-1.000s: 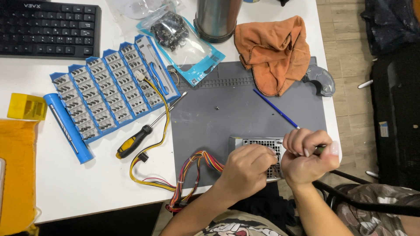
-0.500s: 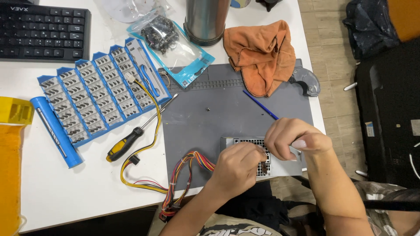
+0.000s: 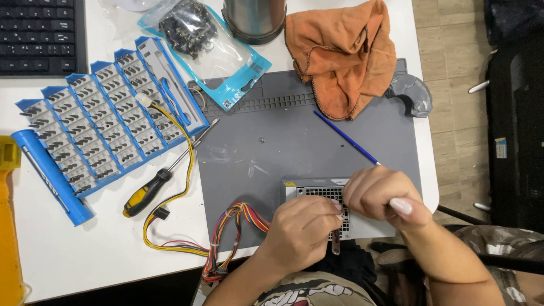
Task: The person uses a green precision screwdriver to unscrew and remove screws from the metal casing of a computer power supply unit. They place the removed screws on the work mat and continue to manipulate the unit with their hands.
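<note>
Two hands: both closing on the metal power supply (image 3: pixel 317 190) at the near edge of the grey mat (image 3: pixel 294 141) on the desk (image 3: pixel 85 255)
Left hand (image 3: pixel 300 229): grip narrow; pinching at the grille, as a second ago
Right hand (image 3: pixel 379 195): grip curling shut over the casing; now shifting lower and flatter than before
Screwdriver (image 3: pixel 153 190): lying unmoved, well apart

Bright, even light falls from overhead on the white table (image 3: pixel 85 255), with no hard glare. The screwdriver (image 3: pixel 148 191) and orange cloth (image 3: pixel 340 54) near the grey mat (image 3: pixel 272 147) cast only soft, short shadows. Focus is sharp across the mat. Right of the mat the floor goes darker, and straight lines bend slightly toward the frame edges.
</note>
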